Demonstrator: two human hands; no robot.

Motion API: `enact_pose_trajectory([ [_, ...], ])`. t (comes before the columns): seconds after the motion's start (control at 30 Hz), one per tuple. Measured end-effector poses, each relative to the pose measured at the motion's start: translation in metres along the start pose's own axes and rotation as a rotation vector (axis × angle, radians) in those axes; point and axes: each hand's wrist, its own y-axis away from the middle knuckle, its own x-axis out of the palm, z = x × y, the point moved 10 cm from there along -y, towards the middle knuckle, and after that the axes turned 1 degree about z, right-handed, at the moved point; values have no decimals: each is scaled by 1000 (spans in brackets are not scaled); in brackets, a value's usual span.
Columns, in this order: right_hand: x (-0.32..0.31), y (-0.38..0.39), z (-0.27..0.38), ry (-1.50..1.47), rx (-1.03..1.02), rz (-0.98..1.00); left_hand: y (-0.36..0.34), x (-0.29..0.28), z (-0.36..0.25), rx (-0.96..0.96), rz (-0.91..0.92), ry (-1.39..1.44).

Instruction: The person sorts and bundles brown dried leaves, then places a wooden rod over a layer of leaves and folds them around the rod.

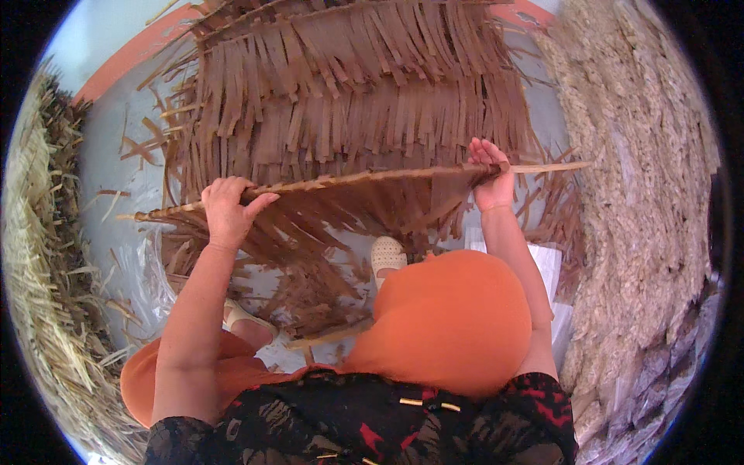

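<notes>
Head view shows us holding a long stick (364, 177) crosswise in front of our body, above the loose brown strips and shoes. Our left hand (229, 208) grips it near its left end, fingers curled over the top and thumb pointing right. Our right hand (490, 177) is open near the other end, palm against the stick and fingers extended upward; a bare pale tip sticks out beyond it. Flat brown strips (372, 203) hang from the stick on our side. Just beyond lies a wide brown panel (349, 85) of overlapping strips. Between our cream shoes (386, 254), loose strips (310, 298) litter the grey floor (105, 174). A pale, rough pile (628, 194) stands on the right, a straw-coloured stack (39, 232) on the left.
</notes>
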Motion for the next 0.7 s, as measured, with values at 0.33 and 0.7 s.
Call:
enact_pose_trajectory([
  [0.33, 37, 4, 56, 536, -279, 167, -44, -12, -30, 99, 35, -60],
  [0.7, 55, 20, -13, 406, -208, 218, -40, 16, -37, 122, 50, -33],
])
